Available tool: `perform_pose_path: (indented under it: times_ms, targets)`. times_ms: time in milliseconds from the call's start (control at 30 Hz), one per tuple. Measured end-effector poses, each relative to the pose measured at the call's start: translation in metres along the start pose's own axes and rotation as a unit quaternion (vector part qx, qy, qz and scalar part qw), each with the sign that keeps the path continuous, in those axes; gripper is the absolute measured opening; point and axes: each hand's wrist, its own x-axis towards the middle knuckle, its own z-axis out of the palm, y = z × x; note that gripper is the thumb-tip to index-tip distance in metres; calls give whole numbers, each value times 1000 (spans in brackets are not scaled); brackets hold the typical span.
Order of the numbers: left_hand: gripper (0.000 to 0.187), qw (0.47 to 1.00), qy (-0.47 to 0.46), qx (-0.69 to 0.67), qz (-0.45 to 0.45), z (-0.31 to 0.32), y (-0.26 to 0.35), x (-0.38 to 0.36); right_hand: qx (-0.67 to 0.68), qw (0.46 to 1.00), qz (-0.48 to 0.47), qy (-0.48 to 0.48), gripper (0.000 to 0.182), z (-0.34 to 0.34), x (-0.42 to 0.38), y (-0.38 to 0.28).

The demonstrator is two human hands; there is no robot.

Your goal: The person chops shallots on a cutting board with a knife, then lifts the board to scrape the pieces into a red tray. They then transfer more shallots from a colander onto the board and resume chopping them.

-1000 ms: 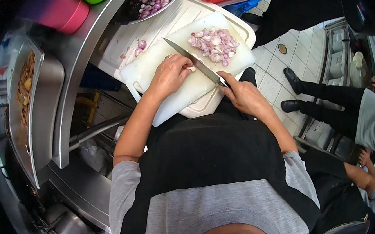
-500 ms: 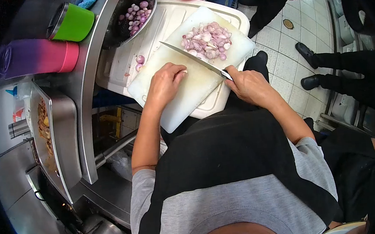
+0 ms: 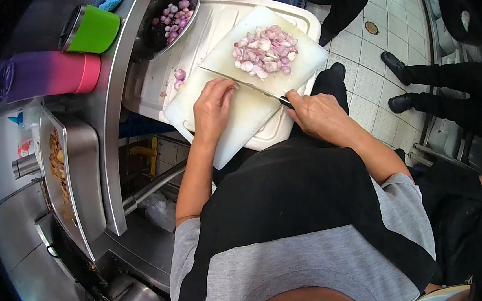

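Across the pale lid (image 3: pixel 213 15), a white board (image 3: pixel 250 118) is carrying peeled shallots (image 3: pixel 265 50) near its far-right edge. Right hand (image 3: pixel 320 116) is gripping the knife (image 3: pixel 252 87), left hand (image 3: pixel 212 108) is pinching a small piece (image 3: pixel 236 86) mid-board, right beside the blade!

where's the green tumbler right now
In the head view, the green tumbler stands at the upper left on the metal counter, just above the purple and pink bottle.

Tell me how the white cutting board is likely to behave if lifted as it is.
The cutting board looks fairly stiff: its near corner juts past the white lid without visible sagging. It would probably feel heavier toward the far end, where the shallot pile sits. Tilting might spill those loose pieces, as no raised rim shows.
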Motion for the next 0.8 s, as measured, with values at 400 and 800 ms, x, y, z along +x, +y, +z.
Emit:
perform_pose_path:
  times_ms: [400, 800]
  targets:
    - [16, 995, 59, 58, 57, 17, -1, -5, -85, 993, -56, -60, 29, -32, 45, -24]
    - [17, 997, 72, 1, 11, 18, -1, -8, -20, 998, -8, -54, 28, 10, 54, -14]
